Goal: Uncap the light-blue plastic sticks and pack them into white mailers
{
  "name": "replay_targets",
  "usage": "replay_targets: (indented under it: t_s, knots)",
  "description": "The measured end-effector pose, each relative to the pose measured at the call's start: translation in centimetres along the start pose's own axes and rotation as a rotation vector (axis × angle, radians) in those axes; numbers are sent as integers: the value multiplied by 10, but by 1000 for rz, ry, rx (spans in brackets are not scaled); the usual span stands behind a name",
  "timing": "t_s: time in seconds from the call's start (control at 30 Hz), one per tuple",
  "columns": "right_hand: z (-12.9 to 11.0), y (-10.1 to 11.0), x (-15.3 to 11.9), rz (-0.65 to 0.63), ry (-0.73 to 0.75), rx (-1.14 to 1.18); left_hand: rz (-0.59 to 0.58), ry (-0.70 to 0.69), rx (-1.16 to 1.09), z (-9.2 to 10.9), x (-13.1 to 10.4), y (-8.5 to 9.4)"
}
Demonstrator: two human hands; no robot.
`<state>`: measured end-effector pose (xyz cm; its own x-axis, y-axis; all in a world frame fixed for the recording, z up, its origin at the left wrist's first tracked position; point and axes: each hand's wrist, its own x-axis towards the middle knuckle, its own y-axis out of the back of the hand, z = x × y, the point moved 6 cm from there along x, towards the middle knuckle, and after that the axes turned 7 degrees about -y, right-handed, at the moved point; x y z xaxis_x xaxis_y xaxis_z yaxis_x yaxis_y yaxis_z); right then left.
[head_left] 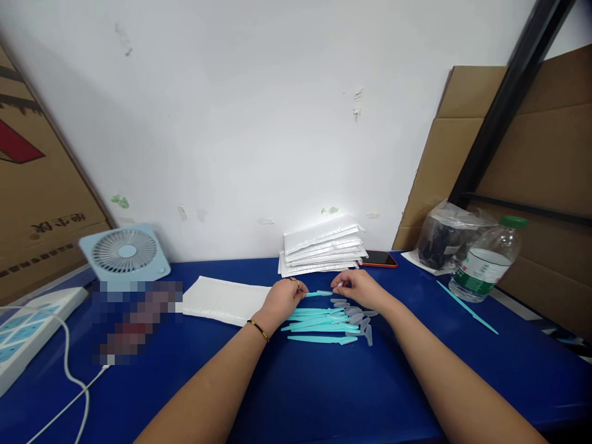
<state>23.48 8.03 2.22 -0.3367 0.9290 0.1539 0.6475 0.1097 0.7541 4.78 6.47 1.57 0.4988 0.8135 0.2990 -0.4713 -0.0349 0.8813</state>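
My left hand (283, 301) pinches the handle of a teal razor (319, 293), whose pale head points right. Facing that tip, my right hand (357, 288) has its fingers pressed together around a small whitish piece, too small to make out fully. A gap separates the piece from the razor. Below both hands, several teal razors (319, 339) lie side by side with their heads to the right. Several clear caps (369, 335) are scattered at those heads. A white padded envelope (224, 300) lies flat, partly behind my left hand.
Behind the hands stand stacked white envelopes (319, 250) and a phone (379, 259). At the right are a bottle (485, 262), a bagged dark item (439, 243) and a lone teal razor (467, 307). A fan (124, 251) and power strip (34, 333) stand left.
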Motion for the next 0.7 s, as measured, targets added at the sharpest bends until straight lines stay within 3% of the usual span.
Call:
replay_targets:
  t_s: [0.13,0.3,0.43,0.57,0.7]
  knots:
    - [14,3,-3,-74,-34,-36,10,0,29,1,-5,4]
    - [17,-5,-6,-139,-46,-54,-178,-29,-68,9,-12,-3]
    - [20,-8,-7,-169,-72,3,-180,39,-97,5,-13,-6]
    - [21,7,-7,-84,-112,143,-67,57,-103,3,-13,2]
    - [13,30,-10,123,-91,316,40,88,-257,1,-13,11]
